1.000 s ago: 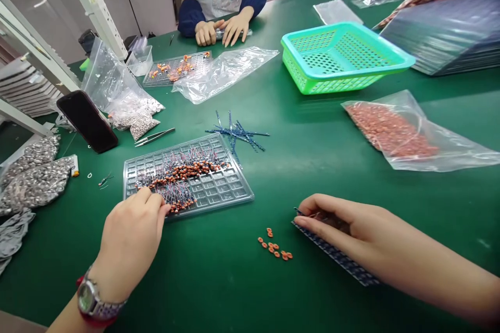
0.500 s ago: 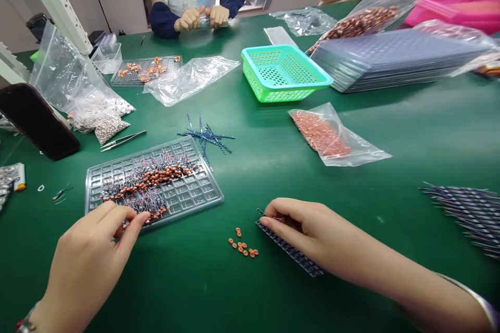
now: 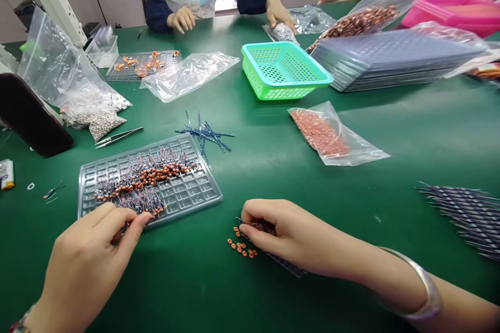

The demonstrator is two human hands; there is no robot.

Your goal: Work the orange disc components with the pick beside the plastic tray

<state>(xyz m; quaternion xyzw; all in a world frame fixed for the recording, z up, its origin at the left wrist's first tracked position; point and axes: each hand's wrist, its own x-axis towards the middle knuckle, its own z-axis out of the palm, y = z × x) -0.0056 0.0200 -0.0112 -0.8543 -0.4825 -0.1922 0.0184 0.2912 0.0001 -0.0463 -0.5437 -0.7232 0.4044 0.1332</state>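
Note:
My left hand [image 3: 91, 250] is at the near edge of a clear compartment tray [image 3: 195, 190], thumb and finger pinched. Whatever sits between those fingertips is hidden or too small to name. On the tray lie rows of small orange-tipped parts [image 3: 156, 174] with thin wires. My right hand [image 3: 285, 229] is closed around a dark blue patterned strip [image 3: 287, 264], which slants under the fingers and pokes out at both ends. Several small orange rings [image 3: 242, 248] lie on the green table just left of the right fingertips.
Behind the tray lie loose blue strips [image 3: 205, 134] and tweezers [image 3: 119, 137]. A green basket [image 3: 287, 83], a bag of orange pieces [image 3: 324, 132] and stacked clear trays [image 3: 390, 62] stand farther back. More dark strips [image 3: 464, 216] are at right. A co-worker's hand [image 3: 279, 13] touches a bag.
My right hand has moved left with the strip, toward the orange rings. My left hand stays nearly in place. Across the table, the co-worker's hands have parted, one reaching to the right.

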